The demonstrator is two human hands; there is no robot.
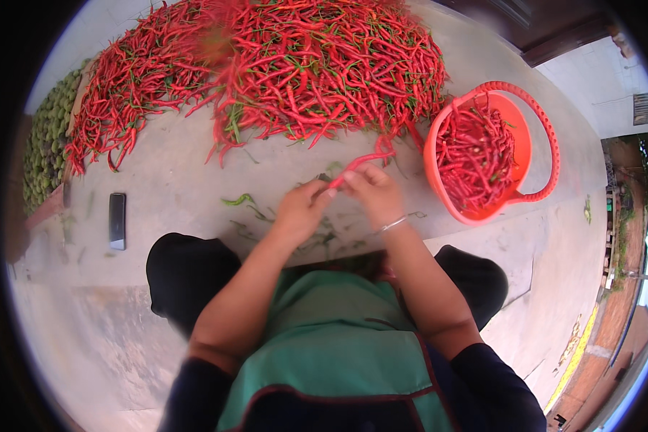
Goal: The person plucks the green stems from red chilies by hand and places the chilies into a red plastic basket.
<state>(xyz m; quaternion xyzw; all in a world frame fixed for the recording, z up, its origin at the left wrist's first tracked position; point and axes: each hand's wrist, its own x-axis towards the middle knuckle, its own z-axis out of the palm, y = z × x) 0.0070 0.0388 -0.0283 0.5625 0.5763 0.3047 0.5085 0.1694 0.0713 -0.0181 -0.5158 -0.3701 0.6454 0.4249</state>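
Note:
A long red chili pepper (358, 163) is held between my two hands, above the floor in front of me. My left hand (302, 210) pinches its near-left end, fingers closed. My right hand (376, 193), with a silver bangle at the wrist, grips it along the middle, and its far end sticks out to the right. Beyond my hands spreads a large heap of red chili peppers (324, 72) with some green stems. To the right stands an orange plastic basket (523, 137) with a braided-looking handle, partly filled with red chili peppers (475, 155).
A dark phone (117, 221) lies on the concrete floor (86, 317) at the left. Loose green stems and a green chili pepper (239, 199) are scattered below my hands. At the far left is a pile of round green produce (49, 137). My knees in black flank my green apron (338, 345).

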